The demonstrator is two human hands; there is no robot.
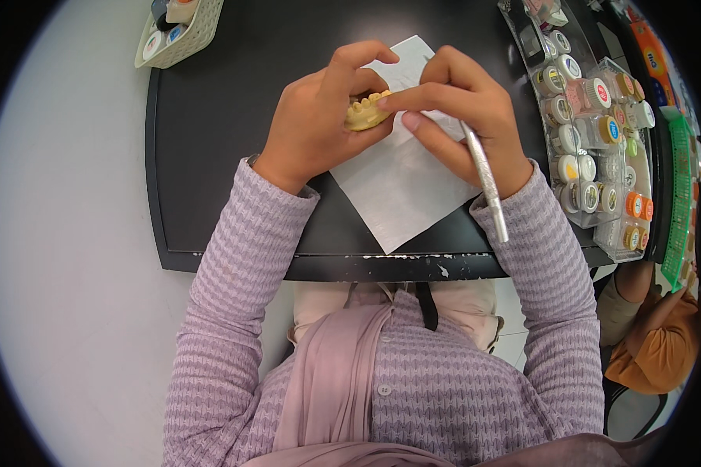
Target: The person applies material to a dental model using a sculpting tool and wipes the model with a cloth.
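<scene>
A yellow dental cast point(366, 118) with a row of teeth is held over the desk by my left hand point(311, 117). The thumb lies along its lower edge, and the index finger arches above it. In my right hand point(475, 109) rests a slim silver metal hand tool point(487, 183), its handle slanting back past the palm toward the wrist. The fingers hide its working end. My right index fingertip meets the teeth at the right end of the cast. Beneath both hands lies a white sheet of paper point(397, 198), set at an angle.
The black desk point(210, 156) has a chipped front edge. At the right stand clear acrylic racks point(584, 222) full of small lidded jars. A green basket point(680, 194) is beyond them. A cream basket point(183, 47) sits at the far left corner. Another person point(654, 350) is at lower right.
</scene>
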